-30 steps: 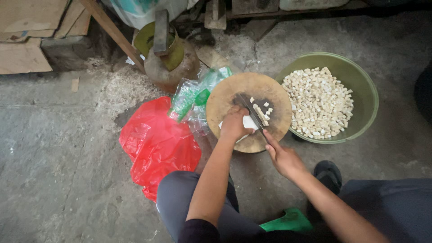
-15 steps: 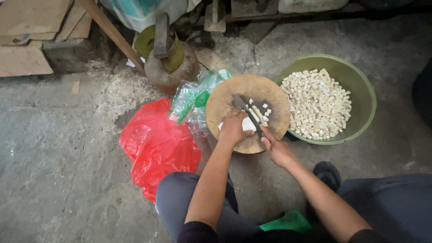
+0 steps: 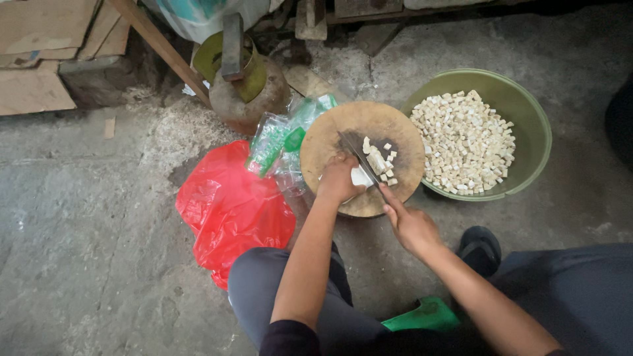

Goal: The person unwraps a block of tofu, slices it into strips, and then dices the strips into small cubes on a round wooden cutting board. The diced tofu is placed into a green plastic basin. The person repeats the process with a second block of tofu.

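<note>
The left hand (image 3: 339,179) presses a white block (image 3: 361,177) near the front edge of the round board (image 3: 330,135). The right hand (image 3: 410,225) grips a knife (image 3: 359,155), its blade beside the block. A green bowl (image 3: 535,118) touches the board's right edge.

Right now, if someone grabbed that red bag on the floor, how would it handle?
The red bag lies crumpled and creased, so it is probably thin, floppy plastic that would sag when lifted. It looks fairly flat, so likely light. Its glossy surface suggests it may slip. On the rough floor it would probably drag and bunch when pushed.
</note>
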